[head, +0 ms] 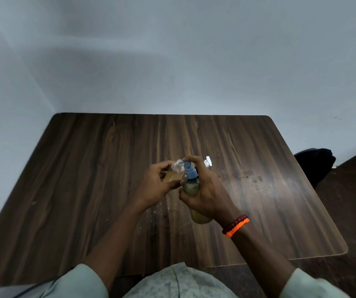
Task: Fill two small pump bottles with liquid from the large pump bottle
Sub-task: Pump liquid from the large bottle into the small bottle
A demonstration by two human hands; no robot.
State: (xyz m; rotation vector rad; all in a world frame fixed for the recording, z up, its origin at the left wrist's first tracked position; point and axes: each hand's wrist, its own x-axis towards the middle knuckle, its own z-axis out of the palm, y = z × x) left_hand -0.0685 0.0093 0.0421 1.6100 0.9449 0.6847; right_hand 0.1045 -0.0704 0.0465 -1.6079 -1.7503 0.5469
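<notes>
Large pump bottle, filled with a murky yellow-green liquid and topped by a blue pump head, is held above the middle of a dark wood-grain table in a person's right hand. That hand is wrapped around the bottle's body, with its index finger curled over the top of the pump. The bottle leans slightly, its base pointing toward the camera.

Just to the left, the left hand grips a small clear bottle, tilted and part-filled with amber liquid. Its open neck sits right against the blue pump's nozzle; whether the two touch cannot be told from this angle. The fingers close around the small bottle's lower half, hiding its base.

Behind the right hand, a white pump head pokes into view; the vessel beneath it is hidden by the hand.

A red beaded bracelet and an orange braided band circle the right wrist. Pale crumbs or specks dot the tabletop beneath the hands, and a dull smudge marks the surface to the right. A dark bag-like shape sits past the table's right edge, against the pale wall.
</notes>
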